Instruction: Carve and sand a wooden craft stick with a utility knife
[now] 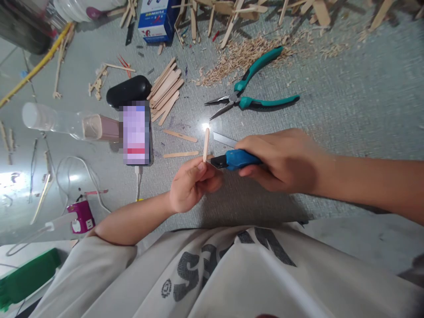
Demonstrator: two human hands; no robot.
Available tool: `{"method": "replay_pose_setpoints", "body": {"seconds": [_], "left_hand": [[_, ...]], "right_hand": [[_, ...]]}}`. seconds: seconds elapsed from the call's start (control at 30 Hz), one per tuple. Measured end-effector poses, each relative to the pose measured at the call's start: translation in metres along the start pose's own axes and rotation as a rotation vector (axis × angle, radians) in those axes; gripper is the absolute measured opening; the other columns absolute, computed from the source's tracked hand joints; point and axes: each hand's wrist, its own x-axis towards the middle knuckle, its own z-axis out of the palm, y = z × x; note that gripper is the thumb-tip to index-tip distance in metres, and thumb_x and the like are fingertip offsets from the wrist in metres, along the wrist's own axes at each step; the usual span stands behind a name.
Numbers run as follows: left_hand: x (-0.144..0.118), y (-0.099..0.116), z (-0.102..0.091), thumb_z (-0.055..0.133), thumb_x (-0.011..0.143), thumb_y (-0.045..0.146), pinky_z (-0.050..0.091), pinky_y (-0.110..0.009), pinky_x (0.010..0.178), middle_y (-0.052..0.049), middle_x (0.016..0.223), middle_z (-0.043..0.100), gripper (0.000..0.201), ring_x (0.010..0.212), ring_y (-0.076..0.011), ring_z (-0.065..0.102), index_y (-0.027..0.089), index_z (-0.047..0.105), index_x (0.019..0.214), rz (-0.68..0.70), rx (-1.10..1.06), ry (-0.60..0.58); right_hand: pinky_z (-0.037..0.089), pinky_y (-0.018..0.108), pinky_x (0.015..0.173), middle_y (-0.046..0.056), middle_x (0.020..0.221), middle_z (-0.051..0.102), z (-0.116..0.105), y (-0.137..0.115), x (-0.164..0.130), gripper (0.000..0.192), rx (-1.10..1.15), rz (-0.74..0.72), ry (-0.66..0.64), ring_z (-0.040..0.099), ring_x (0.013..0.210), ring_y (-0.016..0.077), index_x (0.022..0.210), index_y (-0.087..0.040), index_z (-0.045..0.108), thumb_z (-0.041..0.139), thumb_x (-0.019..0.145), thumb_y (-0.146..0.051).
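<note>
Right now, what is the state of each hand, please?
Left hand: closed, holding a wooden stick upright.
Right hand: closed, holding a blue utility knife.

shirt [232, 274]: pale grey-white, short-sleeved, loose
print: dark grey block letters across the chest, with a small round dotted mark beside them
forearms: bare, no watch or rings visible
left sleeve [89, 265]: ends at the elbow

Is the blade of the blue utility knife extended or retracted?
Extended. A bare metal blade sticks out past the black nose of the blue utility knife, which the right hand grips beside the wooden stick held upright in the left hand.
</note>
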Motion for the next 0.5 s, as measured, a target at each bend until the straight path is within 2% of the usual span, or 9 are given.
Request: {"method": "replay_pose_setpoints", "body": {"seconds": [0.37,0.5], "left_hand": [[0.0005,0.0001,-0.0012,0.064,0.119,0.065,0.026,-0.025,0.052,0.011,0.057,0.022,0.068,0.047,-0.0072,0.020,0.027,0.028,0.074,0.046,-0.002,-0.029],[-0.0004,-0.0026,-0.0033,0.066,0.116,0.068,0.026,-0.025,0.051,0.011,0.059,0.020,0.069,0.047,-0.0071,0.020,0.028,0.029,0.074,0.064,0.073,0.025]], "right_hand": [[0.039,0.045,0.072,0.013,0.092,0.081,0.0018,0.0041,-0.0013,0.085,0.023,-0.018,0.014,0.075,0.082,0.0339,0.133,-0.024,0.076,0.011,0.123,-0.079],[0.037,0.043,0.068,0.011,0.087,0.080,0.0056,0.0062,-0.0004,0.089,0.007,-0.062,0.043,0.074,0.077,0.0322,0.129,-0.023,0.077,0.007,0.123,-0.078]]}}
